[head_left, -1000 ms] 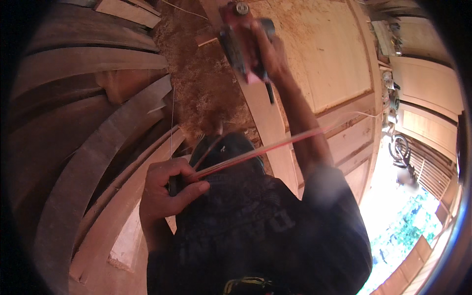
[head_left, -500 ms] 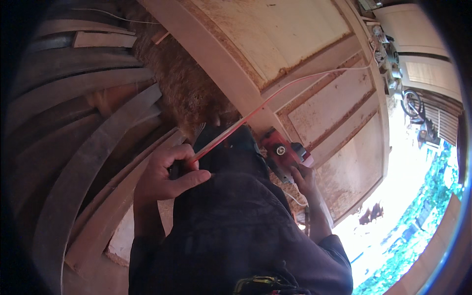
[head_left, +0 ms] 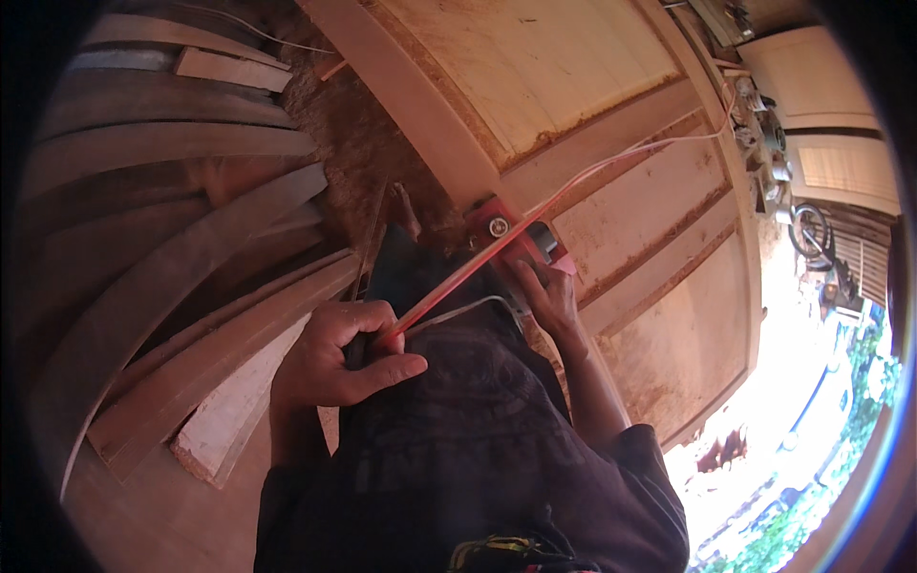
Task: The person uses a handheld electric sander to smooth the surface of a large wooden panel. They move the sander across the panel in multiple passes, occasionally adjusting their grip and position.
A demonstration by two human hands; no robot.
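Note:
My left hand (head_left: 339,353) is closed around a reddish cord (head_left: 457,279), thumb stretched along its side. From there the cord runs taut up and right, crossing in front of a red-and-black power planer (head_left: 489,225). My right hand (head_left: 546,294) grips the planer's rear handle; some fingers are hidden behind it. The tool is at the near left edge of a panelled wooden door (head_left: 470,172); whether it touches the wood I cannot tell. A thin pale lead (head_left: 468,307) loops from near my right hand toward my left.
Long boards (head_left: 181,248) lie stacked on the left, with a pale-faced piece (head_left: 239,411) nearer me. Shavings (head_left: 358,134) cover the ground beside the door. Farther right are assorted small items (head_left: 764,162), leaning panels (head_left: 836,81) and a spoked wheel (head_left: 810,234).
The planer and my right hand have moved left and away from me, so the cord now passes across the tool. My left hand keeps its hold; the whole view has shifted slightly.

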